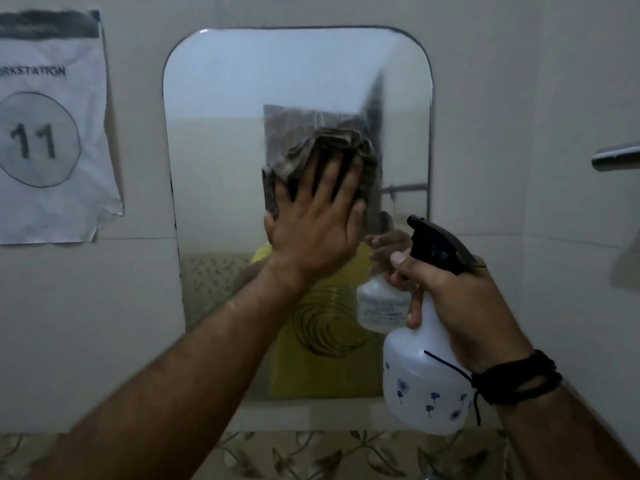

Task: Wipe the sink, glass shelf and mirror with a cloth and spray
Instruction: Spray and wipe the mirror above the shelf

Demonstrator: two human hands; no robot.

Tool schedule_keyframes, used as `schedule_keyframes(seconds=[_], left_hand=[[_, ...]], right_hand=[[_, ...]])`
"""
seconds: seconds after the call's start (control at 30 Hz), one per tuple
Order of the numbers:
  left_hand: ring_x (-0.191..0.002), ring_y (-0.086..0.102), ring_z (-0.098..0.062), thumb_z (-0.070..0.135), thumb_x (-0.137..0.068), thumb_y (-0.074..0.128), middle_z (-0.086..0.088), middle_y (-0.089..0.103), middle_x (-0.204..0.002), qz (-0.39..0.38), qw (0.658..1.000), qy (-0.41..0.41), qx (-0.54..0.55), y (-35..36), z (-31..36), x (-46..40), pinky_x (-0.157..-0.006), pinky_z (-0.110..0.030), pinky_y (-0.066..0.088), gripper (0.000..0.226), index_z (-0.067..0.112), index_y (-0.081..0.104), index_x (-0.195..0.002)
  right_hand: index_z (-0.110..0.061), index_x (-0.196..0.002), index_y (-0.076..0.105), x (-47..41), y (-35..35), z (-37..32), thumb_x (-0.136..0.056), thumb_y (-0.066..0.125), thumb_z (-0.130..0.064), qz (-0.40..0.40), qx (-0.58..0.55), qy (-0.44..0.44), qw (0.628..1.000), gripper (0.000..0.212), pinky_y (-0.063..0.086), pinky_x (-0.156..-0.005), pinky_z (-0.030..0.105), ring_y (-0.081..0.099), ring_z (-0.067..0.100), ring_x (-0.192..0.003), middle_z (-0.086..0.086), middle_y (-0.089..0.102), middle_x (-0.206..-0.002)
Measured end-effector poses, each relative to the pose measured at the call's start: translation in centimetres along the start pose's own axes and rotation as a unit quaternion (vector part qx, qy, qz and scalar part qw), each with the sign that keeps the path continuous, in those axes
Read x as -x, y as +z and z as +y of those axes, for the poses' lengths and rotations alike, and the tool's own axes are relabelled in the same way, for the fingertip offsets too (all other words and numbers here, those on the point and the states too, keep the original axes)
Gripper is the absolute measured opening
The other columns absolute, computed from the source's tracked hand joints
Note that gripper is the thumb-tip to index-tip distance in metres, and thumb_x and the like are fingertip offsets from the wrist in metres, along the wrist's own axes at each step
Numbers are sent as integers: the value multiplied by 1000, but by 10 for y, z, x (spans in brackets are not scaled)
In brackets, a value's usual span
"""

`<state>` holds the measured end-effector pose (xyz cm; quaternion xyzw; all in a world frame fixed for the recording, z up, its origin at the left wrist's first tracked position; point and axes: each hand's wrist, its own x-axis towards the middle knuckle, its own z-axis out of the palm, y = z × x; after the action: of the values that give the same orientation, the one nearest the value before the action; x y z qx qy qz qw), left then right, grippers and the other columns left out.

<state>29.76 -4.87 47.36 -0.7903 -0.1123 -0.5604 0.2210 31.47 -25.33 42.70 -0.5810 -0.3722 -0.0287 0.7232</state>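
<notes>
One cloth, one spray bottle, one mirror
The left hand [313, 221] presses flat, fingers spread, on the grey cloth [322, 147] against the mirror [221, 109]; the right hand [460, 296] grips the white spray bottle [420, 382] just before the mirror's lower right; one paper sign [52, 126] hangs left

My left hand [313, 216] is raised up and forward, arm extended from lower left, wrist nearly straight. Palm faces away from me, fingers [325, 178] straight and spread, pressing flat; thumb out to the lower left. My right hand [450, 289] sits lower and to the right of the left, well apart from it, fingers curled in a grip, index finger hooked forward at top, thumb wrapped low. Black cord band [516, 379] wound round right wrist.
</notes>
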Motion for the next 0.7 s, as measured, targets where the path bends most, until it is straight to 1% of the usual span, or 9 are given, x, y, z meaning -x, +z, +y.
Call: schedule_keyframes(seconds=[0.13, 0.23, 0.3, 0.33, 0.43, 0.47, 0.53, 0.6, 0.7], left_hand=[[-156, 7, -30, 49, -104, 20, -4, 13, -170, 8, 1000, -28, 4, -23, -27, -85, -121, -65, 2, 62, 27, 12, -162], [-157, 2, -29, 49, -104, 18, -5, 8, -170, 3, 999, -40, 11, -38, -39, -119, -122, -63, -2, 63, 28, 9, -163], [-157, 1, -30, 50, -104, 17, -5, 7, -170, 6, 999, -44, 15, -41, -41, -126, -122, -63, -2, 64, 28, 9, -163], [-157, 1, -29, 50, -104, 17, -5, 7, -170, 10, 999, -49, 19, -40, -41, -125, -122, -63, -2, 63, 28, 9, -163], [-156, 3, -30, 50, -104, 18, -5, 11, -170, 25, 997, -70, 26, -29, -29, -103, -122, -64, 1, 63, 27, 10, -162], [-156, 4, -30, 49, -104, 19, -6, 12, -170, 27, 997, -67, 27, -23, -22, -87, -121, -64, 3, 63, 27, 11, -162], [-156, 6, -30, 50, -104, 21, -5, 13, -170, 13, 999, -38, 22, -15, -7, -54, -120, -66, 6, 64, 26, 12, -163], [-156, 4, -30, 51, -103, 21, -3, 10, -170, -17, 1000, -20, 16, -11, -1, -37, -120, -67, 5, 65, 26, 11, -163], [-156, 2, -30, 51, -103, 20, -3, 8, -170, -25, 1000, -8, 12, -16, -6, -55, -119, -68, 3, 65, 26, 9, -163]], right_hand=[[-24, -79, 76, -3, 0, -5, -92, 74, -21, -4, 11, 7, 1000, 14, 59, -79, 48, 51, 20, -40, 15, 75, -85], [-23, -81, 77, -7, 0, -5, -92, 74, -21, -3, 15, 9, 1000, 12, 60, -78, 49, 51, 19, -40, 16, 75, -86], [-19, -87, 78, -11, 0, -2, -92, 74, -21, -5, 15, 4, 1000, 7, 57, -73, 47, 52, 22, -41, 21, 75, -91], [-17, -91, 79, -13, 0, -1, -93, 74, -22, -7, 13, 2, 1000, 7, 55, -71, 46, 53, 26, -42, 21, 77, -96], [-16, -98, 79, -19, -3, 2, -92, 74, -26, -14, 10, -7, 1000, 14, 53, -70, 48, 58, 53, -60, 15, 79, -107], [-15, -97, 80, -20, -3, 0, -91, 74, -26, -13, 9, -9, 1000, 14, 53, -68, 47, 59, 54, -62, 14, 80, -106], [-16, -90, 80, -22, -5, -4, -93, 74, -21, -8, 4, -9, 1000, 9, 51, -62, 42, 55, 39, -50, 18, 79, -100], [-21, -75, 79, -21, -6, -7, -93, 74, -19, 6, 3, -6, 1000, 19, 51, -63, 42, 50, 24, -42, 24, 76, -94], [-22, -69, 74, -18, -7, -12, -93, 73, -19, 8, -1, -12, 1000, 24, 54, -66, 46, 51, 22, -41, 22, 75, -89]])
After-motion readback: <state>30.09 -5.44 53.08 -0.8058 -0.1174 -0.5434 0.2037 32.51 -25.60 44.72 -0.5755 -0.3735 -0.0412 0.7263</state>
